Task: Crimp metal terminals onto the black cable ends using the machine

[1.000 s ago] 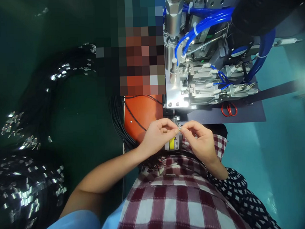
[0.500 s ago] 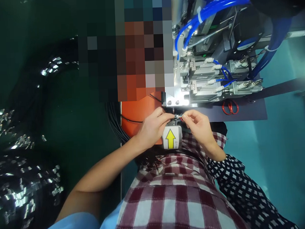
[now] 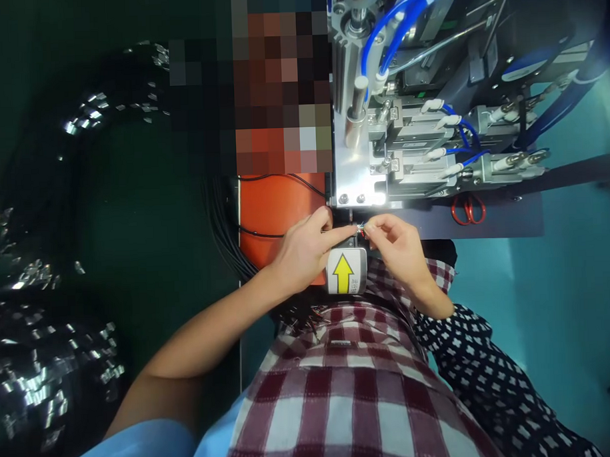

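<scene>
My left hand (image 3: 306, 248) is closed around the end of a thin black cable (image 3: 259, 232), its index finger stretched to the right over the cable end. Most of the cable end is hidden under that finger. Thin coloured wires (image 3: 361, 230), red among them, stick out at the fingertip. My right hand (image 3: 398, 245) pinches these wires between thumb and index finger. Both hands meet just in front of the machine (image 3: 358, 180), above a curved guard (image 3: 346, 270) with a yellow arrow.
Pneumatic cylinders (image 3: 422, 134) with blue hoses (image 3: 392, 25) fill the machine at the upper right. Red-handled scissors (image 3: 468, 210) lie on its dark base plate (image 3: 515, 221). An orange surface (image 3: 279, 206) is on the left, with black cables (image 3: 220, 238) hanging beside it. Bundles with shiny ends (image 3: 45, 391) lie further left.
My left index finger now reaches further right, over the wires, and its thumb looks more raised. The right hand still pinches the wires. The view has shifted slightly.
</scene>
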The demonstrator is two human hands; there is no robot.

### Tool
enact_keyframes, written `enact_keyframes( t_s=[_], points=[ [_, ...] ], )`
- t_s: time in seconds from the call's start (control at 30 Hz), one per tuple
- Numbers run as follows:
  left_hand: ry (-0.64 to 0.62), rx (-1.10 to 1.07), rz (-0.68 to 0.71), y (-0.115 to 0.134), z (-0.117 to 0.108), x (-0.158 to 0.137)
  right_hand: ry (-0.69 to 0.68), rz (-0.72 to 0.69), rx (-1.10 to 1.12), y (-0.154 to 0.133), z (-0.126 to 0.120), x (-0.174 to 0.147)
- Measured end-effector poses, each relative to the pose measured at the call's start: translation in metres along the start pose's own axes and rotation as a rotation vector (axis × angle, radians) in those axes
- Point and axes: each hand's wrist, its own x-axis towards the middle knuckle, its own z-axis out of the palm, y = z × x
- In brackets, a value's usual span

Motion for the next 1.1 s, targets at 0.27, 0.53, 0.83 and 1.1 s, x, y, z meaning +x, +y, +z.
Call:
enact_keyframes(
  t_s=[0.27,0.53,0.83,1.1],
  points=[
    [-0.013,0.053,0.005,0.0008,0.0002,-0.0007,0.015,-0.071,-0.059,0.0027,0.0005,-0.0020],
    [0.003,0.029,0.010,-0.0002,0.0013,-0.0016,0.003,-0.072,-0.050,0.0034,0.0006,-0.0024],
    [0.004,0.043,-0.005,0.0010,0.0009,-0.0013,0.011,-0.072,-0.067,0.0019,0.0010,-0.0027],
    [0.017,0.080,0.003,0.0016,0.0019,-0.0015,0.014,-0.071,-0.064,0.0036,0.0022,-0.0039]
  ],
)
